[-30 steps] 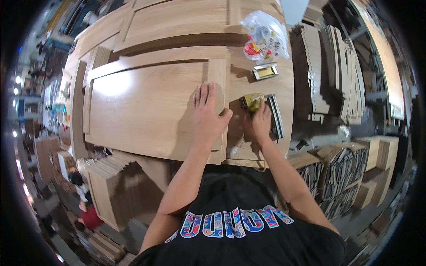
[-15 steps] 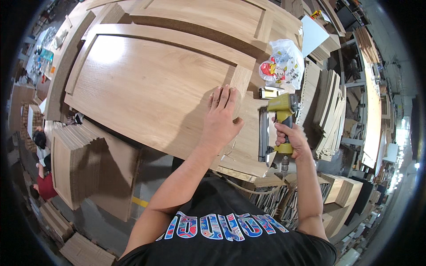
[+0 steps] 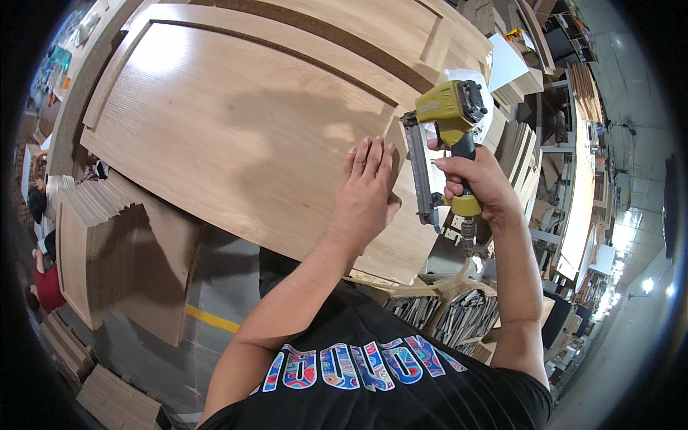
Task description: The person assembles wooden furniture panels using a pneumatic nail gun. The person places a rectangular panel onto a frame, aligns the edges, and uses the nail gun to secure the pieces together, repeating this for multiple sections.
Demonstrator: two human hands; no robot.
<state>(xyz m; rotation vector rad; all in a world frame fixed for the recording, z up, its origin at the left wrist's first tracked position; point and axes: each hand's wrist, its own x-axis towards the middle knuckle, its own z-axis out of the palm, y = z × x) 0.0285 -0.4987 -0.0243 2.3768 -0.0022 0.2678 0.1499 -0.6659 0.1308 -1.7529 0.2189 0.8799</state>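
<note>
Under my left hand [image 3: 363, 199] lies a light wood-grain panel [image 3: 193, 122] with a raised frame. The fingers are stretched out flat near the panel's right end, beside the end strip [image 3: 395, 142]. My right hand [image 3: 481, 178] is wrapped round the handle of a yellow and black air nail gun [image 3: 446, 109]. The gun is held up just right of the left hand, its nose over the panel's right end. Whether the nose touches the wood I cannot tell. An air fitting [image 3: 469, 233] hangs from the base of its handle.
A second framed panel [image 3: 358, 29] lies beyond the first. Behind the gun a white plastic bag [image 3: 469, 76] is mostly hidden. Stacked wood pieces [image 3: 519, 154] stand to the right, more boards [image 3: 79, 251] at the left. Further left, a person in red [image 3: 50, 287] is partly visible.
My right hand has lifted the nail gun up and toward the left, closer to the panel's end strip. My left hand stays flat there. The whole view has shifted slightly.
</note>
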